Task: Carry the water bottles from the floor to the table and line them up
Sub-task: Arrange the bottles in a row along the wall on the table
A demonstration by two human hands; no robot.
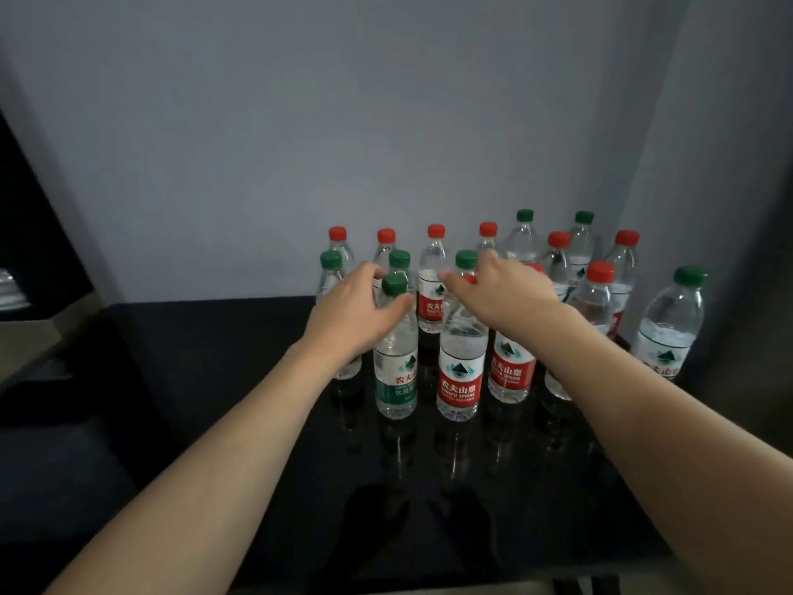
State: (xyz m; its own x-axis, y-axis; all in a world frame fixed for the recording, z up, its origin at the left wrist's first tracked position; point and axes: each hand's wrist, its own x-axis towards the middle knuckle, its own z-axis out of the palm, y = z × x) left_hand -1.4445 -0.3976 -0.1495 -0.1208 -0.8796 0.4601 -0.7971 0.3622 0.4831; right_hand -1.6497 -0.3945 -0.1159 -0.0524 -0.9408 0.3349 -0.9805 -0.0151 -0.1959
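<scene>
We see both of our bare arms reaching forward over a glossy black tabletop (pixel 257 423) that stands against a grey wall (pixel 343 122). Our left hand (pixel 352 311) is curled round the neck and shoulder of a green-capped bottle with a green label (pixel 397 371), which stands upright near the front of the group; the thumb lies just under its cap. Our right hand (pixel 502 289) reaches over a red-labelled bottle (pixel 459 380) standing just beside the green one. The hand covers that bottle's top, and we cannot tell whether its fingers grip the neck or only rest there.

The water bottles (pixel 558 268) are all upright on the tabletop, gathered toward its far edge and far right corner, in loose rows rather than one straight line. A row of red caps stands nearest the wall, with green caps mixed in ahead of them and at the right. Another red-labelled bottle (pixel 510 371) stands right of the one under our right hand. A green-capped bottle (pixel 671 328) stands alone by the right edge. At the far left a pale ledge (pixel 43 332) is dimly visible.
</scene>
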